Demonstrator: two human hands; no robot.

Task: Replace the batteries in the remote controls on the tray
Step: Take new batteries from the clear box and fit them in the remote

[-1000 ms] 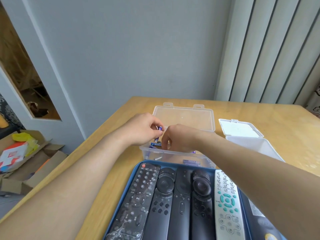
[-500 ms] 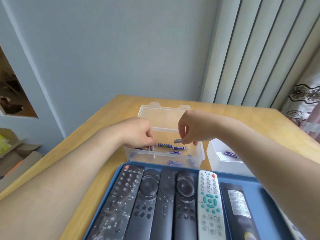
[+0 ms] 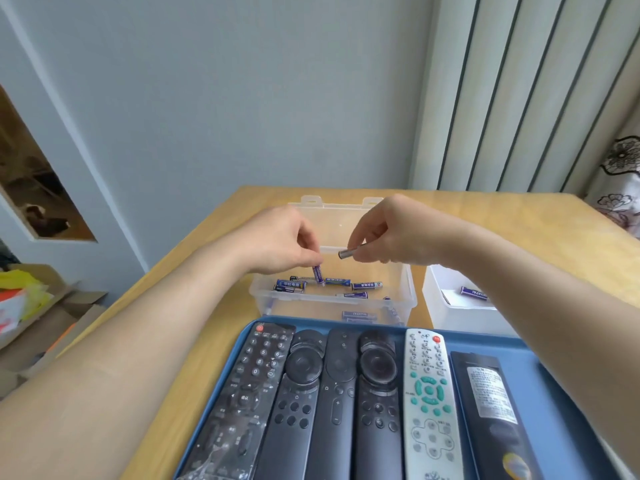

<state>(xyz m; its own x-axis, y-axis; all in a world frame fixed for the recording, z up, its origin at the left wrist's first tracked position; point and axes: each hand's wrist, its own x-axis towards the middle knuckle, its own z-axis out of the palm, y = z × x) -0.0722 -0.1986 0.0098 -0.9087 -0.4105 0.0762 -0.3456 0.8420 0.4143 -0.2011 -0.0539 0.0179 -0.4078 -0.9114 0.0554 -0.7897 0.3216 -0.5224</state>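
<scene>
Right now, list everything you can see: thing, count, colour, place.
table: one, light wood, under everything
tray: one, blue, near table edge
black remotes: five, black, side by side on tray, rightmost label side up
white remote: one, white with green buttons, fifth from left on tray
clear box: one, transparent, lid open, behind tray
loose batteries: several, blue-purple, inside clear box
white box: one, white, right of clear box, holding a single battery
cardboard boxes: at least two, brown, floor at left
left hand: one, pinches blue battery above clear box
right hand: one, pinches sideways battery above clear box
</scene>
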